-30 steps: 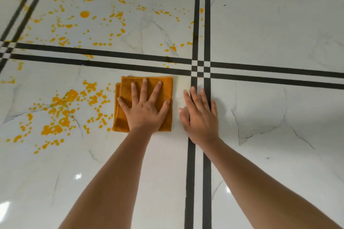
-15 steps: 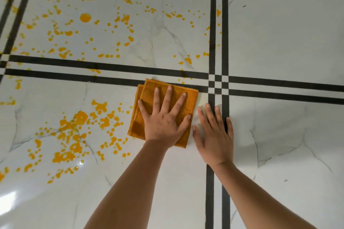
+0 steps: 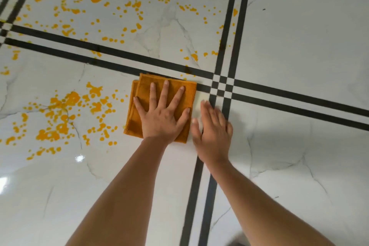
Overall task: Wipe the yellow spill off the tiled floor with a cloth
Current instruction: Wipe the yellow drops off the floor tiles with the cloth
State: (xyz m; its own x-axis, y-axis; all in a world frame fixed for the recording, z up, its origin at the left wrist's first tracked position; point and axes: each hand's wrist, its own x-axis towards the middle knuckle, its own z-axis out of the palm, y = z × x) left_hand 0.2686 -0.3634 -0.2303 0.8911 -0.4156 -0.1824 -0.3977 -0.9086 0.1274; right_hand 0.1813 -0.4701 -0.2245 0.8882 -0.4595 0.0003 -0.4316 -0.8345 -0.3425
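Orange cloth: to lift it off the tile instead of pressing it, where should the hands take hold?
Probably the cloth at its left edge, approached from the spill side: the folded layers sit stepped there, giving a lip to pinch. Its middle is under the flat left hand, and the right hand lies on the tile beside its right edge.

The cloth [image 3: 162, 90] is orange-brown; the spill [image 3: 63, 112] is yellow spatter; the floor [image 3: 299, 36] is white marble-veined with paired black stripes.
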